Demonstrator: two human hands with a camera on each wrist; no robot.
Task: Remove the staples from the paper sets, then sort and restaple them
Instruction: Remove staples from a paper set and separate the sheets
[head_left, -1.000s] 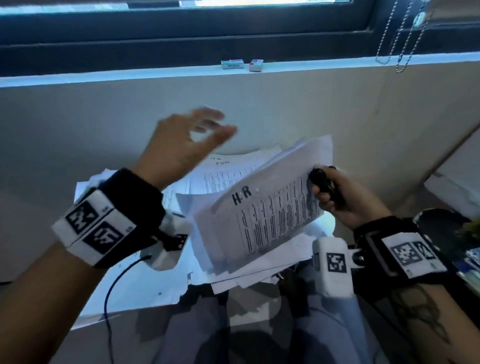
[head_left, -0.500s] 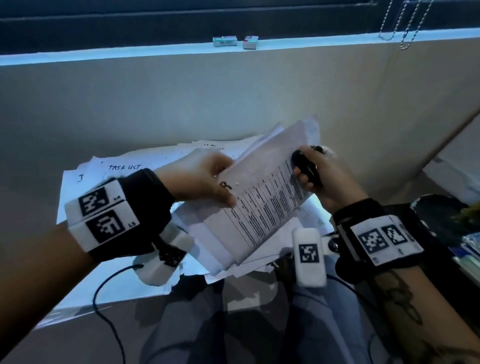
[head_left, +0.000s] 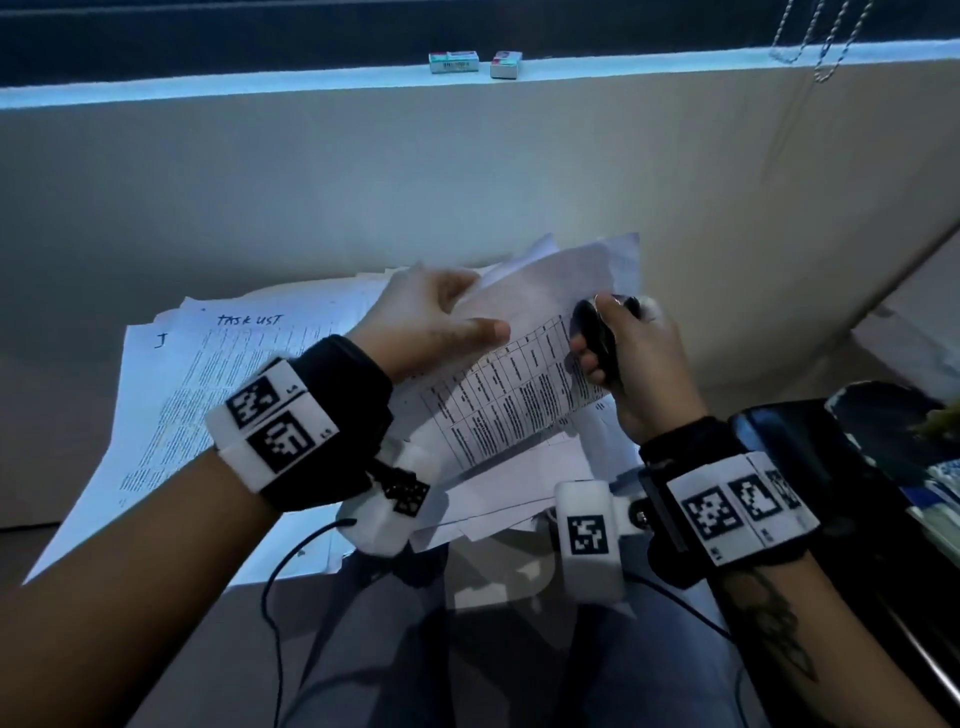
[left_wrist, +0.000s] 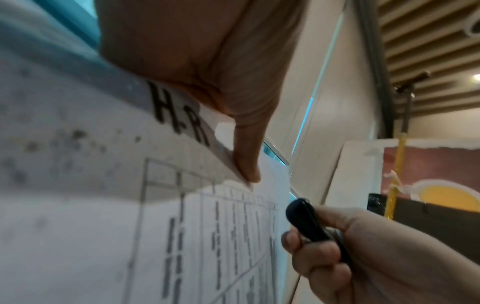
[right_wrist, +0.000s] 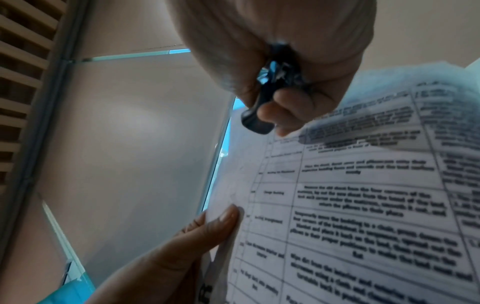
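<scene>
A printed paper set (head_left: 514, 395) marked "H-R" is held tilted above the desk between both hands. My left hand (head_left: 436, 322) pinches its top sheet at the upper left corner, thumb on the printed face; the left wrist view shows the "H-R" label (left_wrist: 179, 121) beside the thumb. My right hand (head_left: 623, 353) grips a black staple remover (head_left: 597, 338) at the set's right edge; that tool also shows in the left wrist view (left_wrist: 309, 222) and the right wrist view (right_wrist: 262, 111). The staple itself is not visible.
More loose sheets (head_left: 208, 415) headed "TASK LIST" lie spread on the desk (head_left: 104, 260) under the hands. Two small boxes (head_left: 472, 62) sit on the window ledge. Bead chains (head_left: 815, 36) hang at top right. Dark clutter (head_left: 883, 457) stands at the right.
My left hand came down from the air and took hold of the set's upper left corner. The right hand kept the staple remover at the right edge.
</scene>
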